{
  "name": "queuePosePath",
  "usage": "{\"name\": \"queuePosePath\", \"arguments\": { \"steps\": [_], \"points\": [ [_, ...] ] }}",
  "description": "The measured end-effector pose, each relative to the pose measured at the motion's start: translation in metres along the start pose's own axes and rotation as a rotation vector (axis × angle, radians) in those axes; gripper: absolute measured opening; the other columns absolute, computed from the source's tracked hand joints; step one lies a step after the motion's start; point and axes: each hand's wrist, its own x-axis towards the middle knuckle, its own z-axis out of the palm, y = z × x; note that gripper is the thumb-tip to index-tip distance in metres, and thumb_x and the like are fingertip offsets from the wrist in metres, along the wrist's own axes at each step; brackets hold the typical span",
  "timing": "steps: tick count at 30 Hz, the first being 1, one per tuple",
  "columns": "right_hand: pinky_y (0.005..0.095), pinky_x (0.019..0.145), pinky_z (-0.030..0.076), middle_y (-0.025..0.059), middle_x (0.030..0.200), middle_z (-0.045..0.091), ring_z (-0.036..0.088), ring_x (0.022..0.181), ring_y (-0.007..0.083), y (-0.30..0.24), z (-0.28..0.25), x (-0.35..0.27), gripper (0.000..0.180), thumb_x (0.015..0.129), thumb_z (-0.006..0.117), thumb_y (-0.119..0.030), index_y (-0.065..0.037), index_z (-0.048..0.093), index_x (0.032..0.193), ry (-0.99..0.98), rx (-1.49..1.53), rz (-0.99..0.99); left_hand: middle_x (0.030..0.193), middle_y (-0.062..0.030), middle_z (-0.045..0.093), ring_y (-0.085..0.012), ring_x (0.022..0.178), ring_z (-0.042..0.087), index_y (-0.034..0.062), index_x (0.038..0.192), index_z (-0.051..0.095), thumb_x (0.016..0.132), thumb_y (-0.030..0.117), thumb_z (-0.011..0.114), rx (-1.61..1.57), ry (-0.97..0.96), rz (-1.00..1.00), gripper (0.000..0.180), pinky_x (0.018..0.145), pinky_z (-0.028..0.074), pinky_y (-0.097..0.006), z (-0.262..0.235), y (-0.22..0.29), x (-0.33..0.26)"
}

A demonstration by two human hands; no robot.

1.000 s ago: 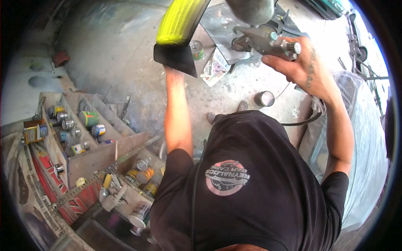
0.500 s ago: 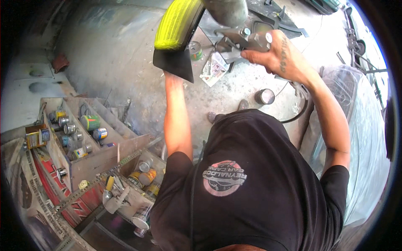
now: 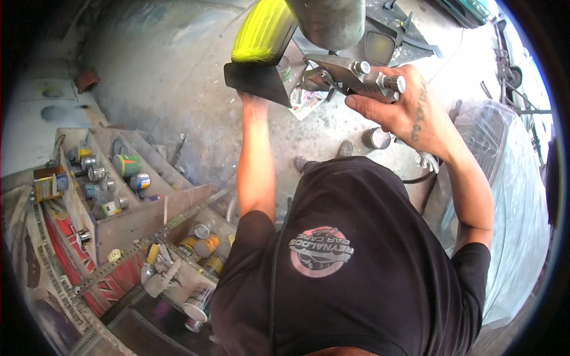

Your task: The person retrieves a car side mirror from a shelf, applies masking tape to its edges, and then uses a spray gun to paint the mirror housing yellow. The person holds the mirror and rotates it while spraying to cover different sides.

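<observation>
A paint spray gun [image 3: 342,77] with a metal cup [image 3: 332,26] above it is in my right hand [image 3: 409,113]. My thumb presses along its body; the fingers on its far side are hidden. Raised to the left of it is a curved black part [image 3: 255,82] whose upper surface is coated bright yellow [image 3: 264,32]. My left hand [image 3: 252,101] holds that part from behind or below, with its fingers out of sight. The gun's front end points toward the part, with a gap between them.
At left, wooden shelving [image 3: 154,213] carries several paint cans. Below it is a bin [image 3: 175,282] with cans and brushes. An open can [image 3: 377,138] stands on the concrete floor. Plastic sheeting [image 3: 504,178] covers something at right. Black trim pieces [image 3: 395,41] lie at the far side.
The spray gun has turned and come nearer, showing more of its cup and knobs. The yellow-coated part has shifted slightly right.
</observation>
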Motion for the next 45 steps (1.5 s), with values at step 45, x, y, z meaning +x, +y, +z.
{"name": "queuePosePath", "arguments": {
  "steps": [45],
  "points": [
    [0.0477,0.070,0.049,0.0225,0.075,0.059,0.062,0.074,0.0395,-0.059,0.039,0.130,0.031,0.089,0.069,-0.033,-0.005,0.072,0.102,0.091,0.002,-0.072,0.133,-0.0153,0.059,-0.0268,0.118,0.060,-0.0010,0.140,0.050,0.107,0.031,0.041,-0.834,0.280,-0.257,0.047,0.103,0.051,-0.041,-0.019,-0.039,-0.052]
  ]
}}
